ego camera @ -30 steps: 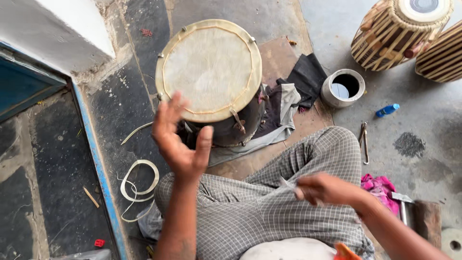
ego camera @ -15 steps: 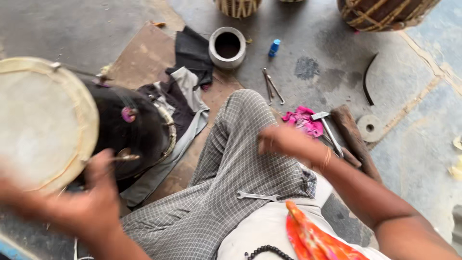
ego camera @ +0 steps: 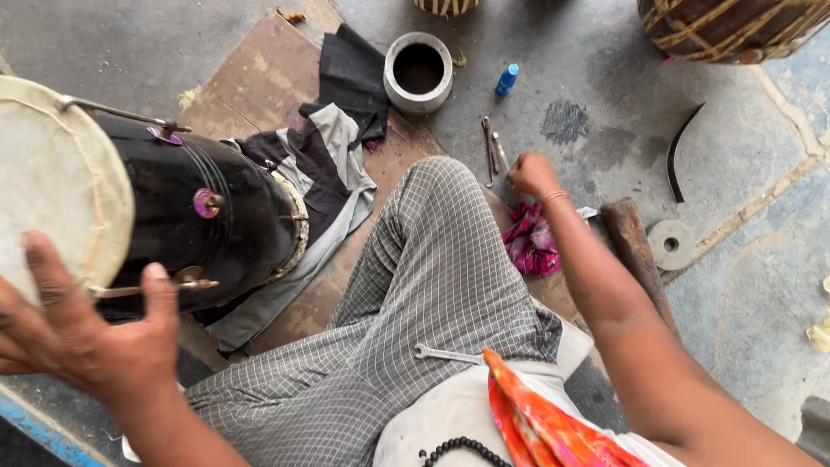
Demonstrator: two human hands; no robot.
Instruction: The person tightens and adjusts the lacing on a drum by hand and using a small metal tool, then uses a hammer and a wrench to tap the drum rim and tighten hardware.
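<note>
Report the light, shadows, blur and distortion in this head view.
Head view: soft, even daylight, no glare, only faint shadows under the drum and beside the pot; the left hand is close and slightly soft, while the right hand by the metal tools is sharp; wide-angle stretch bends the edges, bulging the drumhead at left.
</note>
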